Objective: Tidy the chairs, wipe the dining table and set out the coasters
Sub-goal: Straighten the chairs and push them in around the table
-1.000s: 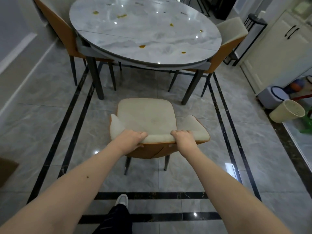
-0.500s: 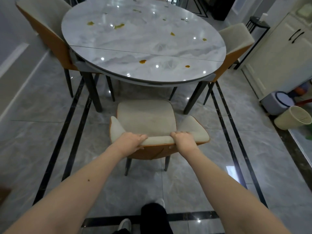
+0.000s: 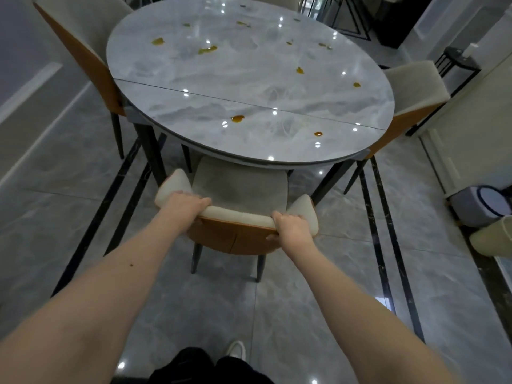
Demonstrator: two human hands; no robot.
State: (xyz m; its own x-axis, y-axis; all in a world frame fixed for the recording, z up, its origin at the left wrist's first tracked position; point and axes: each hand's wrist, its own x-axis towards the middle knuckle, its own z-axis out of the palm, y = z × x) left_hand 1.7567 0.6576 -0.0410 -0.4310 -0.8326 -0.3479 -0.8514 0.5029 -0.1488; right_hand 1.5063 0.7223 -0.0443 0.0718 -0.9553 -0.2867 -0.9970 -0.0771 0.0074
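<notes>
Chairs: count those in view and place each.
3: one chair gripped by both hands, seat partly under the dining table; one chair at its left; one chair at its right. Others may be hidden behind.

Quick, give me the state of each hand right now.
Left hand: closed, gripping the top of the chair backrest.
Right hand: closed, gripping the same backrest near its right end.

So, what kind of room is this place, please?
Most likely a home dining room: a round marble-look dining table with upholstered chairs around it, one chair gripped by both hands, plus a polished tile floor and white cabinets.
</notes>
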